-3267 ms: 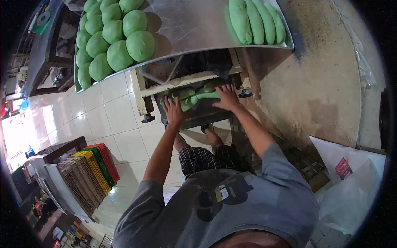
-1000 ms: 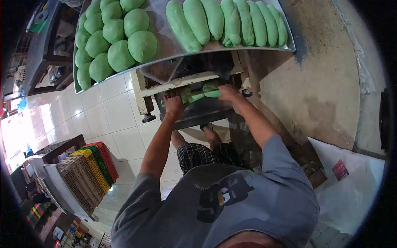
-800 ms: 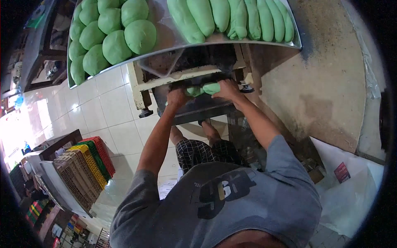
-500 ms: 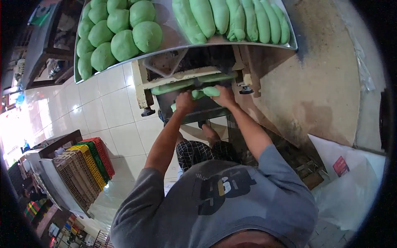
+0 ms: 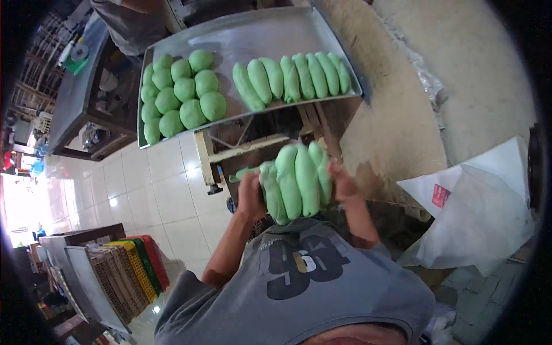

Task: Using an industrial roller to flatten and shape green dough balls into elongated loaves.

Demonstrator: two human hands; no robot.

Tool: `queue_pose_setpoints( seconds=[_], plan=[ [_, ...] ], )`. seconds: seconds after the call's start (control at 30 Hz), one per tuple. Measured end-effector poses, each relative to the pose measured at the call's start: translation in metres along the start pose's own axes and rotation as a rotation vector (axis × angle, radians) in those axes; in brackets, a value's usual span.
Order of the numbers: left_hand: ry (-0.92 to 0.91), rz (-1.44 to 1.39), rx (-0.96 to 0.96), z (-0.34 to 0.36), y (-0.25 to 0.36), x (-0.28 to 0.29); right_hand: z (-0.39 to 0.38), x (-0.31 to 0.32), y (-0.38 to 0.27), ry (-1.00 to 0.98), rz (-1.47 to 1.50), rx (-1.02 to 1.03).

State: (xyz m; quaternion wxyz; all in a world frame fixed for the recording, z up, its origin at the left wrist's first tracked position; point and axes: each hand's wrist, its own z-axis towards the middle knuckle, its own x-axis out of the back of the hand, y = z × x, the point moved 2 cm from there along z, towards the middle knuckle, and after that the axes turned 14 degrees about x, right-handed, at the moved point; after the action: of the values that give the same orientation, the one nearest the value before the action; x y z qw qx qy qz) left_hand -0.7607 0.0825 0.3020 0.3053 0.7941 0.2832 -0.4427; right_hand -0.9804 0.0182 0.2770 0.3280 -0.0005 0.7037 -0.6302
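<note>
My left hand [image 5: 250, 192] and my right hand [image 5: 342, 184] grip several long pale-green dough rolls [image 5: 307, 184] from either side, lifted side by side in front of my grey shirt. Behind and below them is a cream-painted machine frame [image 5: 247, 149] with dark knobs; a green piece of dough [image 5: 244, 172] shows beside my left hand. Above, a wide metal tray [image 5: 270, 29] holds rounded green dough balls [image 5: 184, 90] on its left and a row of elongated green rolls [image 5: 259, 77] on its right.
At upper left are a dark worktable [image 5: 80, 80] and another person's grey-clothed torso [image 5: 135, 31]. Stacked coloured crates [image 5: 141, 264] stand lower left on the tiled floor [image 5: 161, 195]. A worn board [image 5: 391, 149] lies at right, with white sheets and plastic [image 5: 471, 213].
My hands have risen from the machine's dark lower surface towards my body, now holding several rolls together. The view has shifted, so the large tray and a co-worker show more fully.
</note>
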Motion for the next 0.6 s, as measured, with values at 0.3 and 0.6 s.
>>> queue_pose_setpoints(
  seconds=[0.3,0.6],
  plan=[
    [0.566,0.529,-0.964,0.107,0.215,-0.145,0.194,0.068,-0.169,0.533,-0.206,0.536],
    [0.583,1.762,-0.161,0.079,0.029,0.163,0.042,0.047,0.132,-0.491,-1.031,-0.322]
  ],
)
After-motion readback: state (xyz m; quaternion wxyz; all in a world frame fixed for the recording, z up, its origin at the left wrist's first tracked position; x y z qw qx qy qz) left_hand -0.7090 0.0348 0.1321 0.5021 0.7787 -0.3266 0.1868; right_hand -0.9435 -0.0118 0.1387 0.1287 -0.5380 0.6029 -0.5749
